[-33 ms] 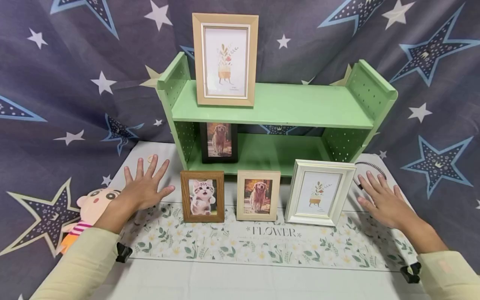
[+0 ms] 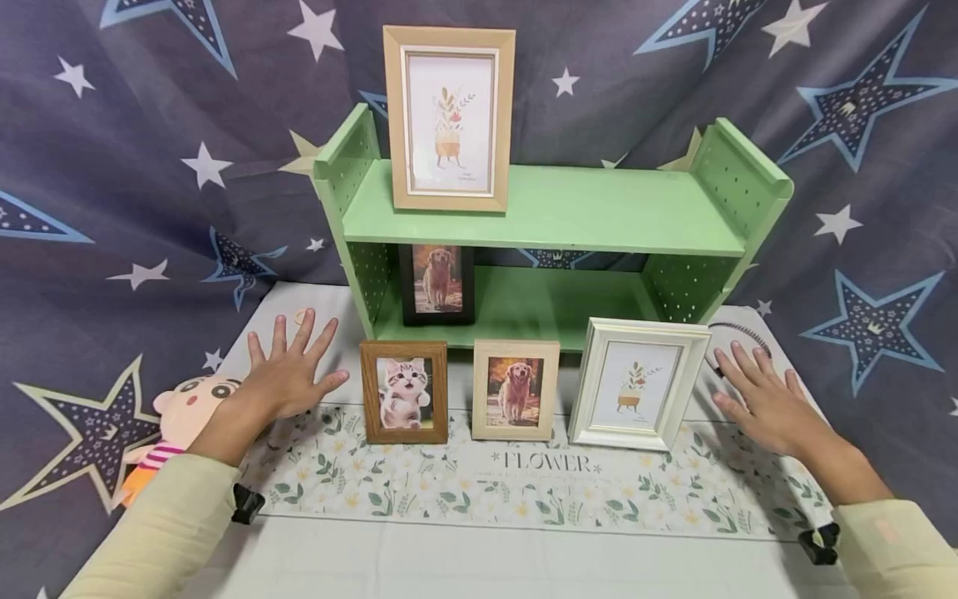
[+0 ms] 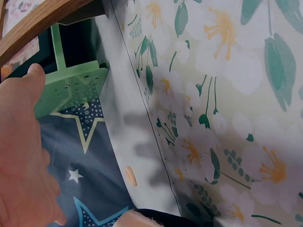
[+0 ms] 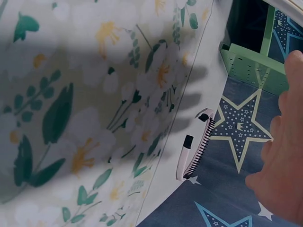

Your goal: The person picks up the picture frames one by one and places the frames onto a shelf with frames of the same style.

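My left hand is held palm down with fingers spread, left of a brown wooden frame with a kitten picture. On the other side my right hand, also spread, is nearest a white frame with a plant print. Neither hand holds anything; in both wrist views finger shadows fall on the table. Between those frames stands a light wood frame with a dog picture. A larger light wood frame stands on top of the green shelf, and a black frame on its lower level.
A floral mat lies across the white table. A plush doll is partly behind my left forearm. A small wooden ring lies near the left edge, and a coil-toothed band near the right edge. Starry cloth hangs behind.
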The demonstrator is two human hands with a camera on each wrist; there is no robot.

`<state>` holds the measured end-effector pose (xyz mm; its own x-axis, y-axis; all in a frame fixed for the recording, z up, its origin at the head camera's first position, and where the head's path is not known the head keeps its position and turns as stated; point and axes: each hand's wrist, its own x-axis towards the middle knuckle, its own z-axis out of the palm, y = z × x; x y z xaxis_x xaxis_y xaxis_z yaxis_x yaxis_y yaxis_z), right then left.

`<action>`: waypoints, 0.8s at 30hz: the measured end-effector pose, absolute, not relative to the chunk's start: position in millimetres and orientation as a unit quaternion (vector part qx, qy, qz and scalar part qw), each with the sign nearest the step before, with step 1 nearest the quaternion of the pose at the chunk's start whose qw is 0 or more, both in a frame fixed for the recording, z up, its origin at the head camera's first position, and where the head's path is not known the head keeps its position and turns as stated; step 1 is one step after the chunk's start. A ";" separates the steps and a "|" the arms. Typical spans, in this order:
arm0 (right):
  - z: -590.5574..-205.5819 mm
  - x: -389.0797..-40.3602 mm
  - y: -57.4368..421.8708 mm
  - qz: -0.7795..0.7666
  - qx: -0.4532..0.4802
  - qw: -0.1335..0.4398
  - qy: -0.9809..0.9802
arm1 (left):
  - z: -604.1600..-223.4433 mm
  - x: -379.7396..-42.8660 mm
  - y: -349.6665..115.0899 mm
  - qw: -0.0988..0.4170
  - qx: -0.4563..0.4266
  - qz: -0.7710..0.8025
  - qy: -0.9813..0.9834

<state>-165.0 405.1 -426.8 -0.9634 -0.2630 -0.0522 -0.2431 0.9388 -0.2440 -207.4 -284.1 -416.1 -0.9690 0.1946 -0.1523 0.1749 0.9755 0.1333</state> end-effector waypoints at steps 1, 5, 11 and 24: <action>-426.8 -164.7 404.7 -0.119 -0.129 0.040 0.984 | -416.0 -207.4 -284.2 0.082 0.093 0.059 0.990; -427.5 -163.1 403.1 -0.122 -0.131 0.039 0.983 | -415.5 -207.2 -284.4 0.081 0.093 0.061 0.990; -431.0 -161.5 403.1 -0.123 -0.132 0.037 0.983 | -413.9 -207.0 -283.8 0.079 0.094 0.056 0.991; -434.4 -163.4 402.1 -0.180 -0.164 -0.089 0.966 | -407.8 -209.0 -285.0 -0.007 0.098 0.165 0.981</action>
<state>-163.4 402.1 -434.4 -0.9301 -0.2854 0.2312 -0.3496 0.8810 -0.3187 -209.0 -285.0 -407.8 -0.9806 0.1905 0.0456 0.1949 0.9264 0.3222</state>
